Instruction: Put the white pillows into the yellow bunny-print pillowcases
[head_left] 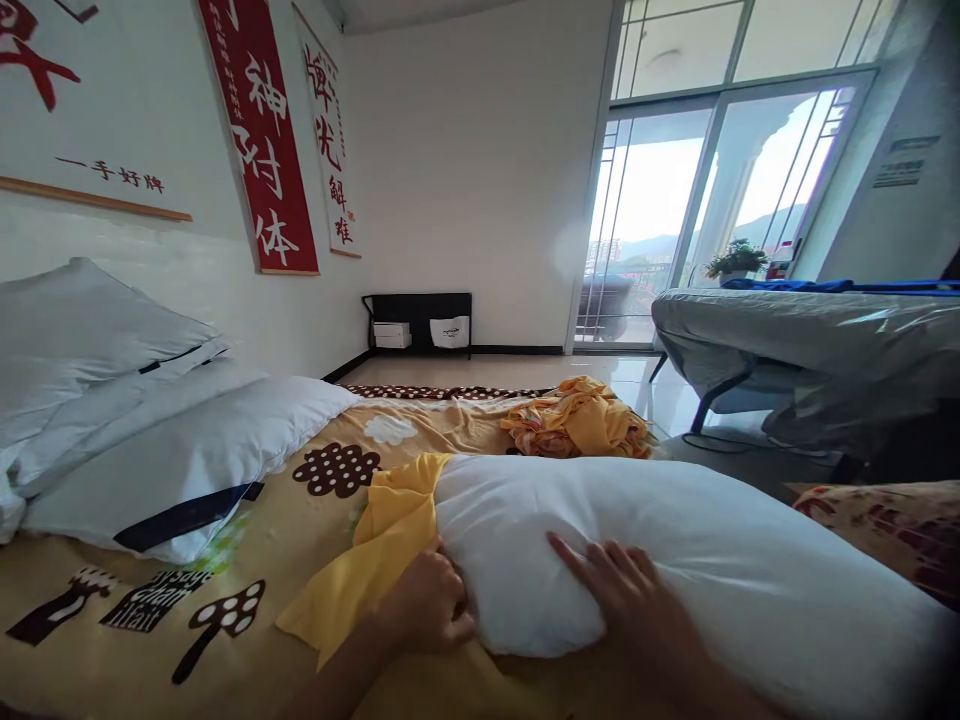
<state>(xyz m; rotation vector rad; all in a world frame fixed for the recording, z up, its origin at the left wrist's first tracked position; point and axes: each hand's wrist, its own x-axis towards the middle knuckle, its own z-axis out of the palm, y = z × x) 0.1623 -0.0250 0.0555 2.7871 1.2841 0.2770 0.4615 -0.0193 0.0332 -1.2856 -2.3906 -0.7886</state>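
Note:
A large white pillow (675, 560) lies across the bed in front of me, its left end partly inside a yellow pillowcase (390, 530). My left hand (427, 605) is closed on the edge of the yellow pillowcase at the pillow's end. My right hand (619, 585) rests flat on top of the pillow, fingers spread.
The bed has a tan sheet (300, 560) with brown mushroom prints. Stacked white pillows (150, 430) lie at the left by the wall. A crumpled yellow-orange cloth (577, 420) sits at the bed's far end. A covered table (810, 340) stands at right, before glass doors (652, 220).

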